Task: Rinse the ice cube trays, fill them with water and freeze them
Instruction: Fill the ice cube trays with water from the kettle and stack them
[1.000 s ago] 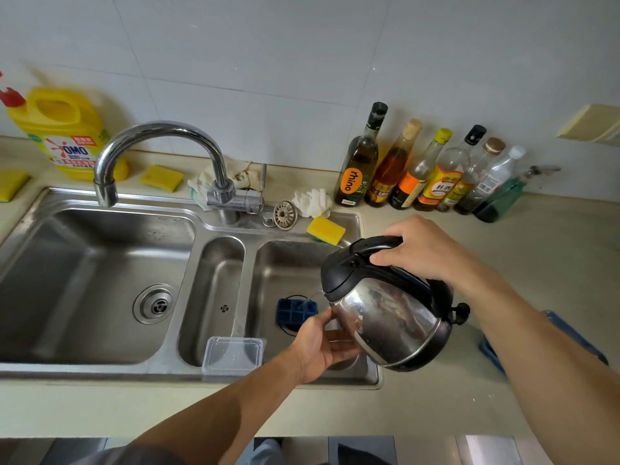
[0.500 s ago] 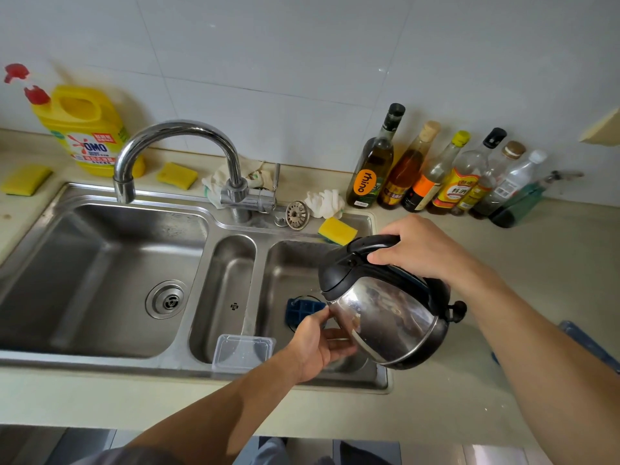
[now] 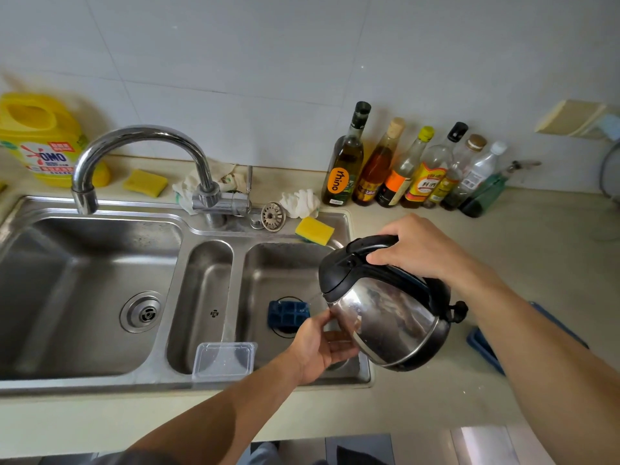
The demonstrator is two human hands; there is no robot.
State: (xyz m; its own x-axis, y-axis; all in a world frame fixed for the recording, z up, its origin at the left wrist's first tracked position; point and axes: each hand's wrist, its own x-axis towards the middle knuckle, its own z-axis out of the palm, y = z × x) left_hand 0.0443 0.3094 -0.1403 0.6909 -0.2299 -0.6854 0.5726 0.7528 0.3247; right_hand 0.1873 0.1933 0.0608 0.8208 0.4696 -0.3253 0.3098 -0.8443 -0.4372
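Note:
A small blue ice cube tray (image 3: pixel 288 313) hangs over the drain of the right sink basin (image 3: pixel 285 263). My left hand (image 3: pixel 318 347) holds its near end, the grip partly hidden behind the kettle. My right hand (image 3: pixel 419 250) grips the black handle of a steel electric kettle (image 3: pixel 385 317), which is tilted with its spout toward the tray. A thin stream of water runs from the spout onto the tray. A second blue tray (image 3: pixel 483 347) lies on the counter at the right, mostly hidden by my right forearm.
A clear plastic container (image 3: pixel 223 360) sits on the sink's front rim. The chrome tap (image 3: pixel 141 139) arches over the left basin (image 3: pixel 84 297). Several bottles (image 3: pixel 402 169) line the wall. Yellow sponges (image 3: pixel 313 229), a strainer (image 3: pixel 273 216) and a yellow detergent jug (image 3: pixel 40 139) stand behind the sink.
The view has shifted slightly. The kettle stays tilted over the blue tray and both hands keep their hold.

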